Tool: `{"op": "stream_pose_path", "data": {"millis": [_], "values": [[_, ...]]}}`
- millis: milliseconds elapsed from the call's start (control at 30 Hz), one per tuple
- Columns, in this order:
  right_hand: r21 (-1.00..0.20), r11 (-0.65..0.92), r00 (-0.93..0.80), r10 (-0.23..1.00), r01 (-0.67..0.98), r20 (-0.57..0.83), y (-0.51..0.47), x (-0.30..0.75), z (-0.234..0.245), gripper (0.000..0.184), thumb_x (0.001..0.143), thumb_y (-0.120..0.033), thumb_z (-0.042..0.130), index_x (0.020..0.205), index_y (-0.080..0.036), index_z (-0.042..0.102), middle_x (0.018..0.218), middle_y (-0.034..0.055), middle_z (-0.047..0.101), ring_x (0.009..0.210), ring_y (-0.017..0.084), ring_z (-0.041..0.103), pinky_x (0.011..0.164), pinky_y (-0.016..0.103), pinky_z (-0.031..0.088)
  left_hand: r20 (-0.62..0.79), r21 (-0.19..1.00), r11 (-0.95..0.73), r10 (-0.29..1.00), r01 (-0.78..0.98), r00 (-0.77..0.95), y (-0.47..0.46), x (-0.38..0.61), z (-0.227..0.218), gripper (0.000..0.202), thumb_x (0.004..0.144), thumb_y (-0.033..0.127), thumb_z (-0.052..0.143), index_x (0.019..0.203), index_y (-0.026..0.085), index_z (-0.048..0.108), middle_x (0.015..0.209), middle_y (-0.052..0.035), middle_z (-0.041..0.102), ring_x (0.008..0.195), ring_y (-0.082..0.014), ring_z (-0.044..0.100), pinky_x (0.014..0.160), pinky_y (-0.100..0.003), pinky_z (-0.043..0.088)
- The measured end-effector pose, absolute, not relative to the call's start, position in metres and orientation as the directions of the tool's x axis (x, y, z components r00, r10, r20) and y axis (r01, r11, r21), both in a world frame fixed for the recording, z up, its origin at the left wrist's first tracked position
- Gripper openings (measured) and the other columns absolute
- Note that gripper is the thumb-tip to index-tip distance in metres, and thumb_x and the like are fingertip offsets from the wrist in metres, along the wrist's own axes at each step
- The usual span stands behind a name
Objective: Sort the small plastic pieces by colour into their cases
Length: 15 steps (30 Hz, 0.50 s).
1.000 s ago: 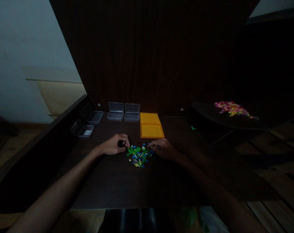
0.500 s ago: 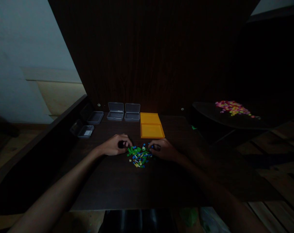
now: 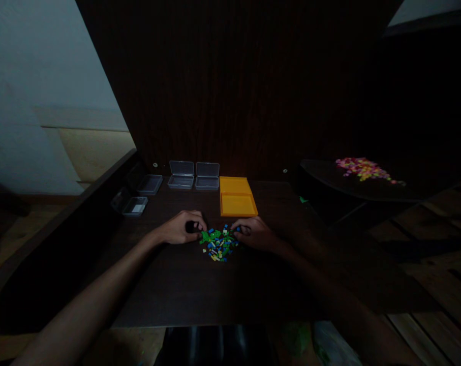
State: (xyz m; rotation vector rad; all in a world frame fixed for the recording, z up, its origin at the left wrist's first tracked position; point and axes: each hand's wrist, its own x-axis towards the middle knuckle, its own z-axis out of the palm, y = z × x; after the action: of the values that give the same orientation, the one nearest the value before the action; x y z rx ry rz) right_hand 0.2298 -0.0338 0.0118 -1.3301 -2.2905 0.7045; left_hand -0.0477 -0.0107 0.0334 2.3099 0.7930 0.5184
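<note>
A small heap of tiny building bricks [image 3: 219, 245], green, blue, white and yellow, lies on the dark wooden table [image 3: 169, 290]. At its left edge rests my left hand [image 3: 182, 227], thumb and fingers curved and apart, nothing visible between them. My right hand [image 3: 254, 234] is on the opposite side, fingers bent with a gap to the thumb, fingertips by the blue bricks at the heap's upper right. Just beyond the heap stands an open yellow case [image 3: 238, 205], its lid folded back. The scene is dim, so single bricks at the fingertips are hard to make out.
Two clear plastic boxes [image 3: 181, 181] with raised lids stand at the back. Two more open clear boxes [image 3: 135, 206] sit at the left by the side panel [image 3: 62, 223]. Pink and yellow small pieces [image 3: 363, 169] lie on a dark surface at right. A tall panel [image 3: 230, 91] rises behind.
Almost nothing differs. Both hands stay at the heap's sides, with only slight finger movement, and the view has shifted a little.
</note>
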Motion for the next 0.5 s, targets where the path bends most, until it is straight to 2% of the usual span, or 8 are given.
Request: {"op": "stream_pose_path", "data": {"millis": [300, 500], "values": [[-0.596, 0.422, -0.465, 0.881, 0.683, 0.09, -0.0346, 0.2285, 0.0144, 0.017, 0.077, -0.022, 0.062, 0.091, -0.019, 0.072, 0.055, -0.0067, 0.05, 0.05, 0.008, 0.04, 0.054, 0.02, 0.03, 0.161, 0.666, -0.635, 0.636, 0.393, 0.755, -0.0106, -0.0473, 0.0332, 0.011, 0.074, 0.018, 0.064, 0.082, 0.015, 0.07, 0.081, -0.0038, 0.062, 0.073, -0.0127, 0.055, 0.068, -0.023, 0.044], [-0.585, 0.413, -0.472, 0.88, 0.698, 0.058, -0.0342, 0.2286, 0.0145, 0.013, 0.077, -0.022, 0.06, 0.085, -0.018, 0.07, 0.056, -0.0064, 0.051, 0.051, 0.008, 0.041, 0.055, 0.021, 0.03, 0.162, 0.656, -0.639, 0.638, 0.401, 0.753, -0.0103, -0.0474, 0.0321, 0.009, 0.074, 0.017, 0.063, 0.08, 0.015, 0.069, 0.079, -0.0035, 0.061, 0.072, -0.0125, 0.055, 0.068, -0.023, 0.044]]}}
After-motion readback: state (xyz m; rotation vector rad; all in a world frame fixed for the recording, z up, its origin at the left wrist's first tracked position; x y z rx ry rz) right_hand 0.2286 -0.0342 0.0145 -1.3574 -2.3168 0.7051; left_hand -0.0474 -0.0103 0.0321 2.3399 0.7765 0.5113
